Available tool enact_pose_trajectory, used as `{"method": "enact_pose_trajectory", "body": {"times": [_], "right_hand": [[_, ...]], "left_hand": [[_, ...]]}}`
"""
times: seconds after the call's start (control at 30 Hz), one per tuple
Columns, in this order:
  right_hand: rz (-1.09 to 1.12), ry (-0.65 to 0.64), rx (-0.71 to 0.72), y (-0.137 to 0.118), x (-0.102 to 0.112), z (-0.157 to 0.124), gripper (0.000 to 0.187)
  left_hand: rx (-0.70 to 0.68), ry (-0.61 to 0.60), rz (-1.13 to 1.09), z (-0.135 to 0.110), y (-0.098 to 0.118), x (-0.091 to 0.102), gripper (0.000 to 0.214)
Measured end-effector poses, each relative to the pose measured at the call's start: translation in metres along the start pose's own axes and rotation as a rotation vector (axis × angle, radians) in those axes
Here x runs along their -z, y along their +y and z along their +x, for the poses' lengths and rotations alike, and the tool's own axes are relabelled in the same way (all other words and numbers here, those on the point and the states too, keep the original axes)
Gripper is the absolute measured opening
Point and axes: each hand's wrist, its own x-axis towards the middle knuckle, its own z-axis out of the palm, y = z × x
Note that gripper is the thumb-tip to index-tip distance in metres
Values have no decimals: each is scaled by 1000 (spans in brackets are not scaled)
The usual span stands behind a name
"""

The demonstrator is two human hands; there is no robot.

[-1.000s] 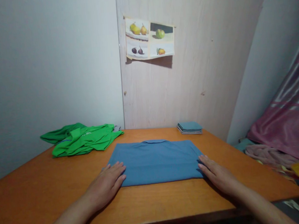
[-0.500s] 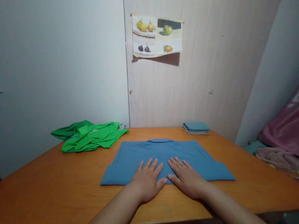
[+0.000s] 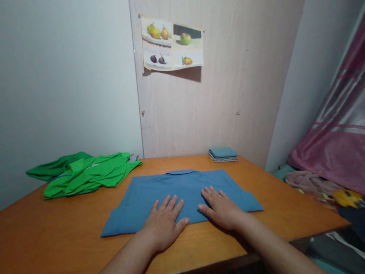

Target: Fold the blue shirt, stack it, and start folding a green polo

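A blue collared shirt [image 3: 174, 189] lies folded flat on the orange wooden table [image 3: 51, 242], collar at the far side. My left hand [image 3: 164, 224] rests palm down on the shirt's near edge, fingers spread and holding nothing. Just to its right, my right hand [image 3: 222, 208] also presses flat on the near edge, fingers stretched out. The two hands lie side by side, a small gap apart.
A crumpled green garment [image 3: 83, 175] sits at the table's far left. A small stack of folded cloths [image 3: 223, 154] stands at the far right by the wall. A fruit poster [image 3: 172, 44] hangs above. Pink fabric and heaped bedding [image 3: 341, 161] lie right of the table.
A second ago my hands were at the shirt's outer near corners; both moved in to the middle of its near edge. The shirt's lower corners have spread outward. The view shifted rightward.
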Motion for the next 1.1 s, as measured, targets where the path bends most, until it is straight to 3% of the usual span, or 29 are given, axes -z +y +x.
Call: {"method": "enact_pose_trajectory", "body": {"times": [0.13,0.4,0.53,0.67,0.9,1.0,1.1], "right_hand": [[-46,36,-121,22,-4,-7,90],[3,57,-115,34,2,-14,91],[-28,148,-264,63,4,-17,90],[-41,147,-350,92,-8,-18,89],[54,263,-272,111,-13,-25,80],[89,381,-200,118,-4,-41,73],[129,393,-107,127,1,-60,65]], "left_hand": [[-7,5,36,1,-1,0,75],[5,6,6,0,-6,0,76],[4,-10,-13,-1,-7,1,76],[2,3,-33,-1,-8,-1,76],[-13,28,-209,-10,-14,7,72],[5,150,-343,-28,-26,17,63],[-3,258,-365,-53,-45,32,43]]}}
